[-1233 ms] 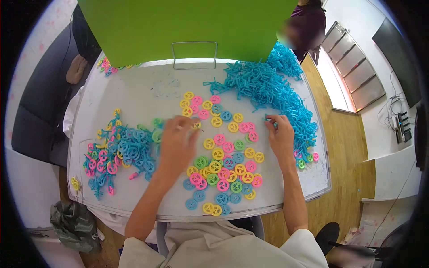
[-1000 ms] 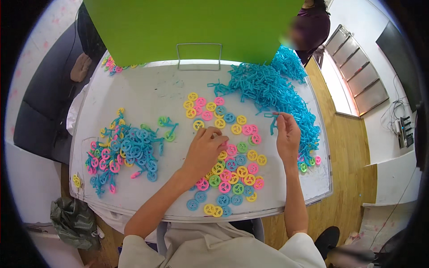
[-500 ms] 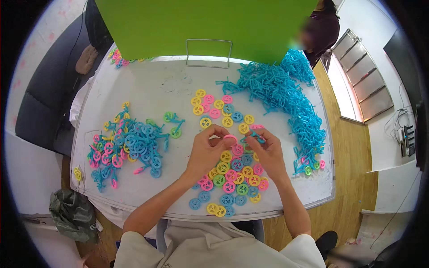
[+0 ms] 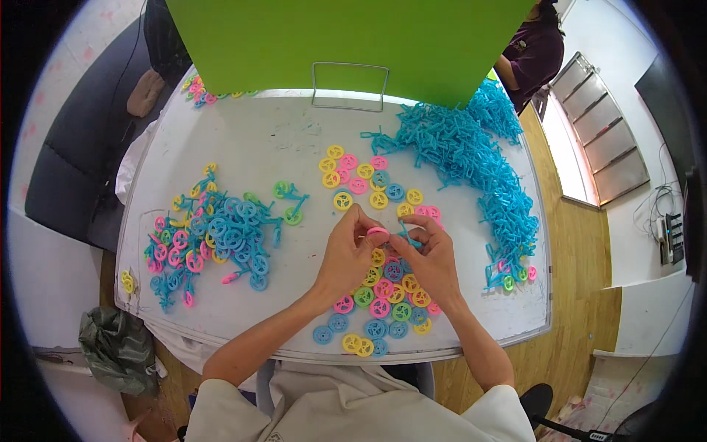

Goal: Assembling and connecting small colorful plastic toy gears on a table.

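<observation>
My left hand (image 4: 350, 247) is closed on a pink toy wheel (image 4: 378, 232) between thumb and fingers. Close beside it, my right hand (image 4: 430, 254) pinches a small blue plastic frame (image 4: 412, 239), partly hidden by the fingers. The wheel and the frame come together over the middle of the white table; whether they are joined I cannot tell. Below my hands lies a spread of loose spoked wheels (image 4: 381, 288) in pink, yellow, blue and green. More loose wheels (image 4: 378, 179) lie just beyond my fingers.
On the left is a heap of blue frames with wheels on them (image 4: 228, 232). A long pile of bare blue frames (image 4: 471, 158) runs down the right side. An upright green panel (image 4: 346, 44) with a wire stand (image 4: 349, 108) stands at the back. Another person (image 4: 532, 59) is behind it.
My hands have moved closer together, bringing the pink wheel and the blue frame near each other. The right hand has turned and shifted slightly left. The person at the back has moved.
</observation>
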Demonstrator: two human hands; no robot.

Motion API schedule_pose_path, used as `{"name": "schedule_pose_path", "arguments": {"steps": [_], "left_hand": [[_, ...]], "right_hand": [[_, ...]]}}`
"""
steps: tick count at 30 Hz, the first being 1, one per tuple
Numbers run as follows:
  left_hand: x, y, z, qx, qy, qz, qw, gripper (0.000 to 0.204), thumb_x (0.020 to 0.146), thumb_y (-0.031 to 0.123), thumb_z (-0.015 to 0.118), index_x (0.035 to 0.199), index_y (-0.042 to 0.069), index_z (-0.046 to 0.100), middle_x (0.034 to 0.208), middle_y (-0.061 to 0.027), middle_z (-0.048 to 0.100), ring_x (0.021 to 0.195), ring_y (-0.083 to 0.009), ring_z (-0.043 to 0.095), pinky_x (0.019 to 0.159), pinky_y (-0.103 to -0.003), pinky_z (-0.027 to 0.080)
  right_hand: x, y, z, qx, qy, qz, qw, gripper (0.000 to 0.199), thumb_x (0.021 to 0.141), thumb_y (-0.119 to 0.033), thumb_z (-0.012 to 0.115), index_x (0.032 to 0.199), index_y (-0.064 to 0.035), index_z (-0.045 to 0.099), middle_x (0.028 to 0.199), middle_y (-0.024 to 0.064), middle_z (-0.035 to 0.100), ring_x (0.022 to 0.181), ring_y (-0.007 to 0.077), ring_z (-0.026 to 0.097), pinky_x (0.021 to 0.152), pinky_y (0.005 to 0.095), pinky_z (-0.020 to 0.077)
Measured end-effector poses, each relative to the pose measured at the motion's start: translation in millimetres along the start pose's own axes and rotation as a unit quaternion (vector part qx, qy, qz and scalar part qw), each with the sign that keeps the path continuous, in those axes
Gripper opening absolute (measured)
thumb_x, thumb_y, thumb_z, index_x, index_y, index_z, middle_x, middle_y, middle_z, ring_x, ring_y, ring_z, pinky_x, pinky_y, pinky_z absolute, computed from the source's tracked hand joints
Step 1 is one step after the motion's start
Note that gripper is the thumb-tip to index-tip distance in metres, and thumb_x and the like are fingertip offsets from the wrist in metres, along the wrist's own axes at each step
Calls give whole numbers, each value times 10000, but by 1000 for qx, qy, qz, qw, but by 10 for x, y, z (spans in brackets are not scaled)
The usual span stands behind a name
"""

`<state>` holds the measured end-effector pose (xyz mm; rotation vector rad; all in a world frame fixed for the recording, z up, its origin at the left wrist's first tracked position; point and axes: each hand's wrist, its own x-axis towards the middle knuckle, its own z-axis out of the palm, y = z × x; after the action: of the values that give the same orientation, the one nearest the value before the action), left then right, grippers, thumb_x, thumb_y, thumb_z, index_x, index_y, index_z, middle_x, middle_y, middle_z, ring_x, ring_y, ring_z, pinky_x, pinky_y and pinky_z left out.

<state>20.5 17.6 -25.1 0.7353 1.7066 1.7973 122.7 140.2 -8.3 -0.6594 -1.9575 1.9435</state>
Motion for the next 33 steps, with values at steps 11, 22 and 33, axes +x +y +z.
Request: {"name": "schedule_pose_path", "arguments": {"steps": [11,22,33], "left_hand": [[-31,19,54,15,8,12,1000,109,894,27,608,905,8,501,912,-66,603,843,-111,581,762,-270,493],[-6,157,9,-46,8,11,999,204,926,35,561,1110,-26,626,1030,-112,659,927,-136,630,794,-269,535],[-71,119,42,-18,22,3,1000,208,939,34,538,1116,-39,619,977,-121,671,889,-150,658,764,-265,540]], "right_hand": [[-17,0,1,118,-18,43,992,377,896,-68,627,1229,-16,458,900,115,633,834,172,670,717,270,561],[-39,-55,-30,-123,42,-85,988,180,844,4,664,1023,22,644,903,91,683,814,113,656,689,223,523],[-39,18,31,-46,51,-46,997,161,857,-77,687,969,35,660,811,95,695,732,113,666,613,221,505]]}}
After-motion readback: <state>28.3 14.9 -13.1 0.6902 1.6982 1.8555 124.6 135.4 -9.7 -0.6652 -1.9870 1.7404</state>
